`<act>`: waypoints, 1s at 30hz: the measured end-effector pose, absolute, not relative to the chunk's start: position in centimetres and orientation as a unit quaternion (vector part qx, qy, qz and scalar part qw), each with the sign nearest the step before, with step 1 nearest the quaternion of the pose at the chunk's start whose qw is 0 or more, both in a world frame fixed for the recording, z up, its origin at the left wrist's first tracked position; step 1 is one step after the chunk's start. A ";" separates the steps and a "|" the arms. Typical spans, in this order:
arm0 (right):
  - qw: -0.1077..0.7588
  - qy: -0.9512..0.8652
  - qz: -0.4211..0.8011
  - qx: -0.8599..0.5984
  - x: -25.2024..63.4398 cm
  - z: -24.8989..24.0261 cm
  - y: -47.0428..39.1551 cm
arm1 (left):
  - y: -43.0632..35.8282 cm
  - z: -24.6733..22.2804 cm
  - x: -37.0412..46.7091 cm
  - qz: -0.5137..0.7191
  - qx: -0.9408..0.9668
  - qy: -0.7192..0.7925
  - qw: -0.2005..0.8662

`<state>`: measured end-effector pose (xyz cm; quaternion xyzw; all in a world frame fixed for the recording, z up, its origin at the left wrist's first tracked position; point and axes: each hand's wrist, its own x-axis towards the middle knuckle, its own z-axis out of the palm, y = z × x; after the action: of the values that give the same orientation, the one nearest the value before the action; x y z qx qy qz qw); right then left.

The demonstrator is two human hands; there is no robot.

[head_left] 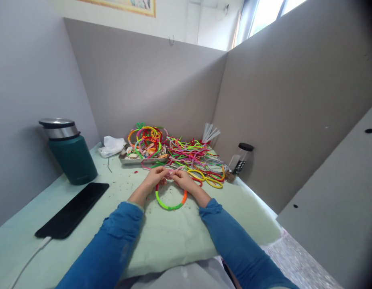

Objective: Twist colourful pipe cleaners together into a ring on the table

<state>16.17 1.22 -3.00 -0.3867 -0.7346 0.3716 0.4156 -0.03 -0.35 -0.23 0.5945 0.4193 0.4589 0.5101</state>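
Observation:
A ring wrapped in coloured pipe cleaners [170, 208], green at the bottom with orange and red at its sides, is held in front of me. My left hand [157, 176] pinches its far side, where some pink pipe cleaner shows. Close against it, my right hand [182, 179] is closed on the same pink part. The fingers hide most of that spot. Just beyond my right hand lie yellow pipe-cleaner loops [214, 181] and a loose heap of pipe cleaners [190, 150] in many colours.
Behind my hands, a metal tray [144, 161] holds shells and several finished-looking colourful rings [148, 138]. At left stand a teal bottle [72, 156], a black phone [73, 210] on a cable, and white tissue [113, 145]. A clear black-lidded bottle [242, 158] is right. Grey partitions [156, 80] enclose the table.

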 end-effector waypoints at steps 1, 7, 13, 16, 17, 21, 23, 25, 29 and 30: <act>0.413 -0.735 0.373 -0.387 16.2 -3.0 1.2 | -0.4 -0.2 0.0 0.460 0.593 0.418 0.512; 0.400 -0.734 0.374 -0.403 16.2 -3.0 1.2 | -0.5 -0.1 0.0 0.459 0.594 0.417 0.513; 0.391 -0.743 0.376 -0.392 16.2 -3.1 1.5 | -0.7 0.2 0.2 0.454 0.595 0.426 0.508; 0.389 -0.747 0.375 -0.387 16.2 -3.1 1.5 | -0.7 0.2 0.2 0.450 0.597 0.428 0.508; 0.388 -0.748 0.375 -0.386 16.2 -3.1 1.5 | -0.7 0.2 0.2 0.450 0.597 0.427 0.508; 0.393 -0.749 0.376 -0.378 16.2 -2.9 1.3 | -0.5 0.0 0.2 0.448 0.600 0.426 0.508; 0.395 -0.750 0.374 -0.376 16.2 -2.9 1.3 | -0.5 0.0 0.1 0.444 0.602 0.426 0.509; 0.396 -0.752 0.371 -0.375 16.2 -2.9 1.3 | -0.5 -0.1 0.1 0.442 0.603 0.428 0.508; 0.396 -0.754 0.364 -0.378 16.2 -3.0 1.3 | -0.4 -0.3 0.1 0.444 0.600 0.430 0.509; 0.395 -0.755 0.362 -0.379 16.2 -3.0 1.3 | -0.4 -0.3 0.1 0.445 0.599 0.430 0.509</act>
<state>16.24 1.32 -2.97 -0.3794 -0.7545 0.3621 0.3946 0.11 -0.35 -0.29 0.5990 0.4296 0.4445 0.5089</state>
